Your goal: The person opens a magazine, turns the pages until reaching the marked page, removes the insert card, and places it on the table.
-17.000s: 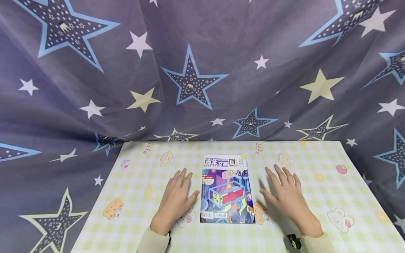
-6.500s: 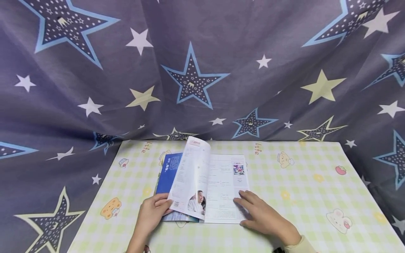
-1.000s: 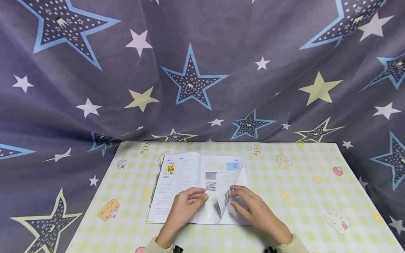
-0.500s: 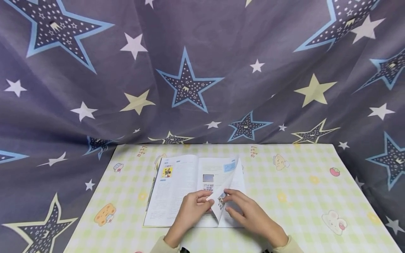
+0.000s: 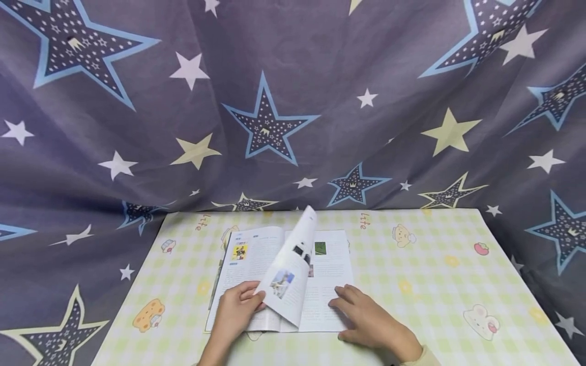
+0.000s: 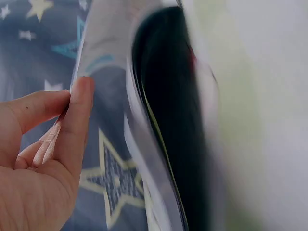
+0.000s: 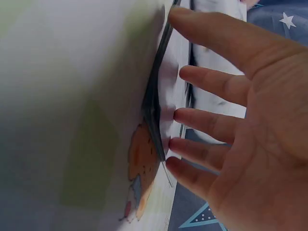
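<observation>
A magazine lies spread on the table, with text and small pictures on its pages. One leaf stands raised and curved over the middle. My left hand pinches that leaf by its lower left corner; in the left wrist view, thumb and finger of the left hand meet on the paper's edge. On the other side, my right hand rests at the lower right edge of the magazine. The right wrist view shows the right hand's fingers spread, tips against the pages' edge, gripping nothing.
A table with a checked, cartoon-printed cover lies beneath the magazine. Behind it hangs a dark curtain patterned with stars, close to the table's far edge.
Half a second ago both hands were together at the lifted leaf. My left hand has carried it leftward; my right hand has let go and moved slightly right. Earlier, the magazine lay closed.
</observation>
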A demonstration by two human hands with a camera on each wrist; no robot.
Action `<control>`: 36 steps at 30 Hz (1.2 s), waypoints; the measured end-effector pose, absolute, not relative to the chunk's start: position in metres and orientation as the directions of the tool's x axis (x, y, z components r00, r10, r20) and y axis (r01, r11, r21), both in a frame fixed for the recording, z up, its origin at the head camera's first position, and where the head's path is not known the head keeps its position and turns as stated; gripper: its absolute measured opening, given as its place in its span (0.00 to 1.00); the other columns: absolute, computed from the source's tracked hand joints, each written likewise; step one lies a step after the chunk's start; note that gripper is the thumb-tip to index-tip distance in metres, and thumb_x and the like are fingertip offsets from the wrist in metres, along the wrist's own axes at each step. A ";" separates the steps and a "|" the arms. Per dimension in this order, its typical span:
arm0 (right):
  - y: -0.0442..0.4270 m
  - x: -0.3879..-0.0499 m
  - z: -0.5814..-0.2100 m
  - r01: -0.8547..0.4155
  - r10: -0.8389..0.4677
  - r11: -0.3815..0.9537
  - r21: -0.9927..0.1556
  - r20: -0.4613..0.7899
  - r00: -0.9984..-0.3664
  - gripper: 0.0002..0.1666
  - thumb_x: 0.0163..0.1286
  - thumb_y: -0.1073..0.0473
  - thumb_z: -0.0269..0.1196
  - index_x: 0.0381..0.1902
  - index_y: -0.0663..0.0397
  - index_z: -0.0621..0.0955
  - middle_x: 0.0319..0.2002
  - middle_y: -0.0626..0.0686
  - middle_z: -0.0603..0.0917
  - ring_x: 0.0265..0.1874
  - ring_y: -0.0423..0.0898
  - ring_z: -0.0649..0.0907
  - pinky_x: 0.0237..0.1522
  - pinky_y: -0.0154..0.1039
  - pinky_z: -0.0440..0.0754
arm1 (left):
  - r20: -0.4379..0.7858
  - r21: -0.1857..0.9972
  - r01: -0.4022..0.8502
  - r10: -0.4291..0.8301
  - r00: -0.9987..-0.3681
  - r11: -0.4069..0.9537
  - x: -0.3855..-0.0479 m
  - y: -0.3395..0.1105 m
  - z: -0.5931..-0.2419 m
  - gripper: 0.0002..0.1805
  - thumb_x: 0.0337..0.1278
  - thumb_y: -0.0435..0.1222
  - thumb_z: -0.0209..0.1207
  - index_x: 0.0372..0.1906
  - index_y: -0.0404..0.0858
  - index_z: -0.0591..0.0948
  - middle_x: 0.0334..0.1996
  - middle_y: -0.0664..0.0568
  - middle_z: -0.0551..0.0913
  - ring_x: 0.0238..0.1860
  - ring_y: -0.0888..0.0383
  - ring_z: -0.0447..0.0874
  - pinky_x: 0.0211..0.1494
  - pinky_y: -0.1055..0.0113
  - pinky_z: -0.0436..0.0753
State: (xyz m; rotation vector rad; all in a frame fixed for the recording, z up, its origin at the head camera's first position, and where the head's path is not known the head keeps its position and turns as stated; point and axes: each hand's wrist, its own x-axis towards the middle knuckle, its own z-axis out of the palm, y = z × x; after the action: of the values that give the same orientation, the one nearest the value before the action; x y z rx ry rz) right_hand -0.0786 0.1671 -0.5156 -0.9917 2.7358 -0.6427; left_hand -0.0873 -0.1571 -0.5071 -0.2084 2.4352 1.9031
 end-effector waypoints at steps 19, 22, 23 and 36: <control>0.175 -0.080 -0.515 -0.554 -0.647 0.679 -0.482 -0.036 -0.762 0.24 0.69 0.50 0.67 0.60 0.51 0.80 0.67 0.59 0.74 0.68 0.63 0.69 0.63 0.64 0.71 | -0.321 0.718 -0.500 -0.408 -0.855 0.484 -0.048 -0.268 -0.508 0.29 0.60 0.49 0.67 0.57 0.32 0.82 0.36 0.51 0.90 0.41 0.52 0.89 0.58 0.44 0.78; 0.175 -0.081 -0.513 -0.572 -0.647 0.662 -0.485 0.016 -0.762 0.17 0.72 0.55 0.64 0.56 0.51 0.83 0.62 0.56 0.79 0.64 0.58 0.75 0.62 0.60 0.74 | -0.293 0.718 -0.489 -0.423 -0.857 0.494 -0.051 -0.263 -0.508 0.29 0.59 0.51 0.66 0.57 0.33 0.82 0.38 0.51 0.90 0.46 0.48 0.88 0.58 0.43 0.78; 0.175 -0.082 -0.514 -0.578 -0.644 0.657 -0.484 0.038 -0.764 0.15 0.72 0.56 0.63 0.54 0.52 0.84 0.59 0.54 0.81 0.62 0.56 0.77 0.61 0.58 0.75 | -0.279 0.722 -0.482 -0.429 -0.859 0.496 -0.052 -0.260 -0.508 0.29 0.59 0.50 0.67 0.57 0.33 0.83 0.38 0.51 0.90 0.46 0.48 0.88 0.56 0.46 0.79; 0.176 -0.086 -0.514 -0.401 -0.349 0.748 -0.529 0.200 -0.915 0.17 0.67 0.52 0.70 0.50 0.51 0.81 0.38 0.43 0.79 0.27 0.31 0.72 0.27 0.30 0.76 | -0.159 0.814 -0.321 -0.344 -0.925 0.485 -0.070 -0.203 -0.501 0.18 0.59 0.42 0.67 0.50 0.36 0.86 0.37 0.52 0.90 0.42 0.57 0.89 0.50 0.60 0.84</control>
State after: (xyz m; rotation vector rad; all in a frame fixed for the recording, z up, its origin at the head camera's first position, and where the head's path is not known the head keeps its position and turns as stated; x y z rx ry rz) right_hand -0.0856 0.1765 -0.5139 -0.6494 3.0194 -0.9465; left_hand -0.0702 -0.2027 -0.5010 -0.6111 2.7287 1.4866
